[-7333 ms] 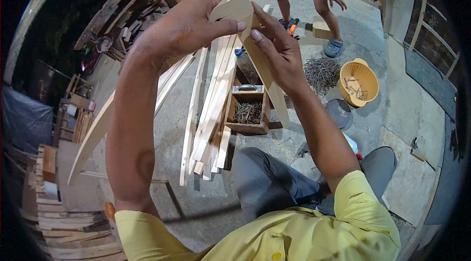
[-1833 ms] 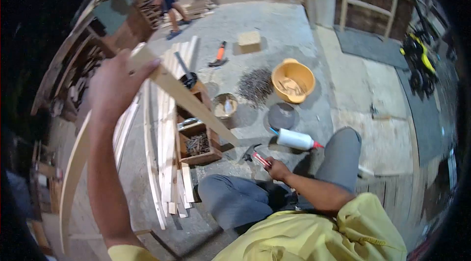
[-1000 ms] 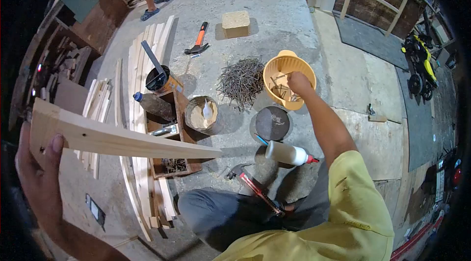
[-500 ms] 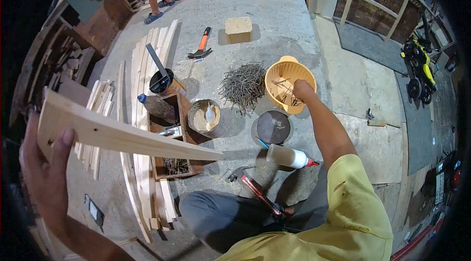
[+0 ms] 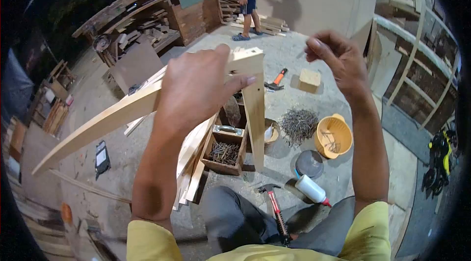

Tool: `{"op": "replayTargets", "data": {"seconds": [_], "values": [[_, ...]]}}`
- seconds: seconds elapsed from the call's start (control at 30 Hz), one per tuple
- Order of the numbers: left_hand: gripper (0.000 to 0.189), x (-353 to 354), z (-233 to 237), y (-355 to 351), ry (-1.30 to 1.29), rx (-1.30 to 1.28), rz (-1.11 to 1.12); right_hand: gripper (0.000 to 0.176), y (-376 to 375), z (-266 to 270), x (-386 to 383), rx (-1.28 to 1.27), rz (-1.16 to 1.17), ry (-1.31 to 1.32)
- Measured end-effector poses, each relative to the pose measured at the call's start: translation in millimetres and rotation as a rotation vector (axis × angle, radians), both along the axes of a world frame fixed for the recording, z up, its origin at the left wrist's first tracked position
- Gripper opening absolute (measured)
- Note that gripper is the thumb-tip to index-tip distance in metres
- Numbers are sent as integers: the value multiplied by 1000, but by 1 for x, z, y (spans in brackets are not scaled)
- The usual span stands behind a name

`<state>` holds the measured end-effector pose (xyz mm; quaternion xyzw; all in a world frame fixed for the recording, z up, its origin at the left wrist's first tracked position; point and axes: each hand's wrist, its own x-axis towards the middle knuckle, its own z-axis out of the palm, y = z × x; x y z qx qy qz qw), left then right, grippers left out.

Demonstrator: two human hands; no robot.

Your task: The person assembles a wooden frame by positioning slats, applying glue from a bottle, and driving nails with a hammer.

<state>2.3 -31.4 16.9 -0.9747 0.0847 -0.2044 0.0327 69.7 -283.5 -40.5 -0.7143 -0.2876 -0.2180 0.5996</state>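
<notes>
My left hand (image 5: 196,87) is wrapped over a curved wooden piece (image 5: 108,114) near the corner where it meets a second, straighter board (image 5: 253,123) that hangs downward. My right hand (image 5: 338,62) is raised to the right of that corner, fingers curled together in a pinch; whatever they hold is too small to make out. Below it on the floor lie a pile of nails (image 5: 298,124) and a yellow basket (image 5: 333,136) with some nails inside. A red-handled hammer (image 5: 275,207) rests between my legs.
A wooden toolbox (image 5: 223,155) with nails stands near long wooden strips (image 5: 196,163). Around are a glue bottle (image 5: 311,189), a dark round disc (image 5: 309,164), an orange-handled hammer (image 5: 278,80) and a wooden block (image 5: 309,80). Another person (image 5: 247,3) stands at the back.
My right hand has come out of the yellow basket and up beside the wooden corner. The wood in my left hand has been raised and turned. The view has shifted upward and left.
</notes>
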Motion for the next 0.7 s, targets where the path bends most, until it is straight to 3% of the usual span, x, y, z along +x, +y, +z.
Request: {"op": "replayTargets", "data": {"seconds": [0.1,0.2,0.7], "values": [[42,1,-4,7,-39,36,-102,21,47,43,-23,41,151,-141],[27,0,-2,8,-15,-1,-121,19,73,51,-25,-17,130,-111],[36,-5,0,8,26,-4,-116,21,87,58,-22,-286,-28,-67]]}}
